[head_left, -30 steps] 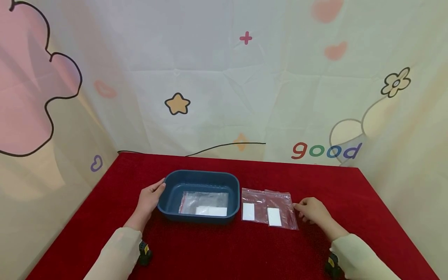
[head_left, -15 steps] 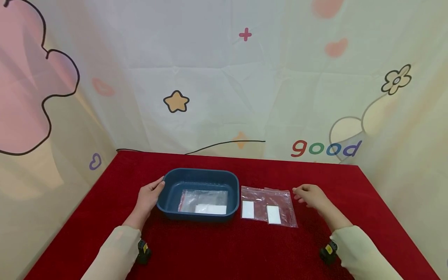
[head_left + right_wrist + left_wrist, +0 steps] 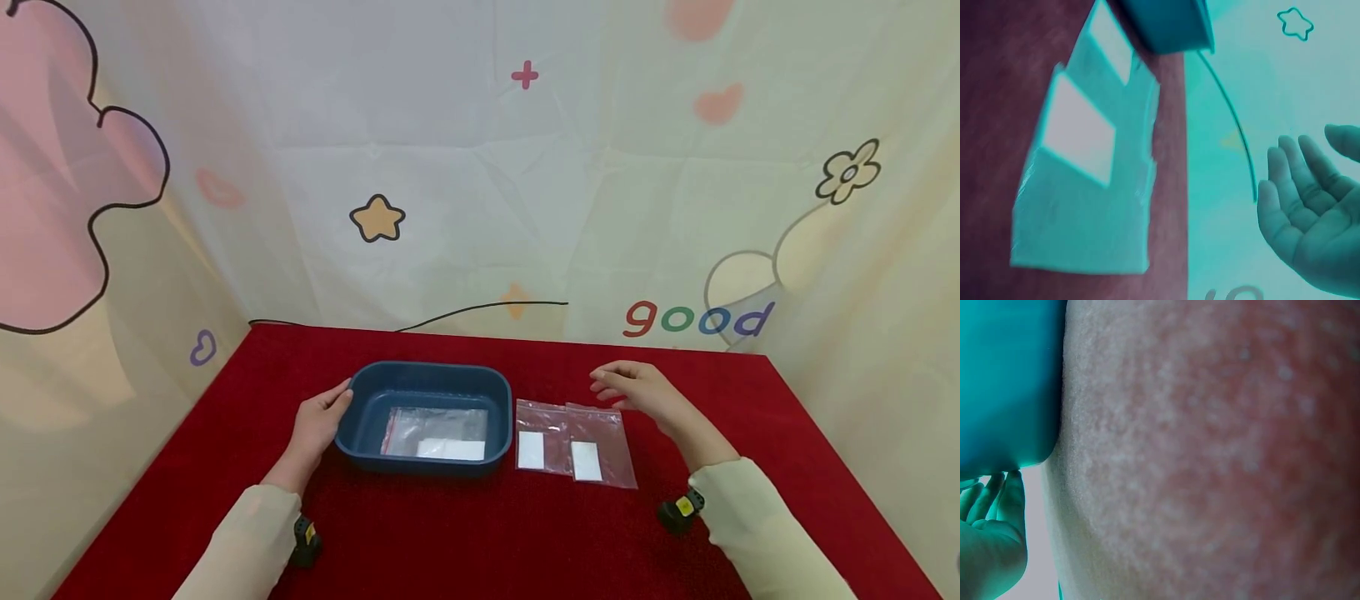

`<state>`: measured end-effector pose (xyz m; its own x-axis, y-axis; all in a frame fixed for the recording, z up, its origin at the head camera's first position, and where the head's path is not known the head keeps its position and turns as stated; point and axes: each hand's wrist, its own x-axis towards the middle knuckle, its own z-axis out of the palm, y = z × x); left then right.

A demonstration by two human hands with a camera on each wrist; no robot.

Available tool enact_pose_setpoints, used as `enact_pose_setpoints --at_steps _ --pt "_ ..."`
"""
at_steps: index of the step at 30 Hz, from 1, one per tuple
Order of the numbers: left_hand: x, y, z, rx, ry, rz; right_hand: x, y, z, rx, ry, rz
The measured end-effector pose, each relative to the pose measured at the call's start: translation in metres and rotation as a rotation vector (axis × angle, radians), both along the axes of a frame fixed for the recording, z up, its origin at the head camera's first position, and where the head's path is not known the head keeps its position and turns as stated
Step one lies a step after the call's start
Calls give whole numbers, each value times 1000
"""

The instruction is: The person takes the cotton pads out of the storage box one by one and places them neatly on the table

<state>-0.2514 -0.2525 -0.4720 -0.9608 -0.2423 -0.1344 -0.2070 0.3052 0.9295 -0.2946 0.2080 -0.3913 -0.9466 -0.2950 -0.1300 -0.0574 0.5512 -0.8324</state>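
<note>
A dark blue plastic basin stands on the red cloth, holding a clear zip bag with white card-like pieces low in it. My left hand touches the basin's left end; in the left wrist view its fairly straight fingers meet the outer wall. Right of the basin, two clear zip bags lie flat, slightly overlapping: the nearer-to-basin bag and the outer bag. Each shows one white rectangle. My right hand hovers above the outer bag's top edge, fingers loosely extended, holding nothing.
The red cloth covers the table, ending at a printed pale curtain behind and at both sides. Both wrists carry a small black camera, such as the right wrist camera.
My right hand has moved up and left from the outer bag's right edge to above its top, its fingers spreading more. The left hand, basin and bags stay put.
</note>
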Motion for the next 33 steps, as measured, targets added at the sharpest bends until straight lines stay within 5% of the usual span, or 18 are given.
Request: enact_pose_setpoints --at_steps 13,33 --pt "0 -1 0 4 -3 0 -20 -37 29 -14 -52 182" --pt "-1 -1 0 -7 24 -2 -53 -97 58 84 -91 341"
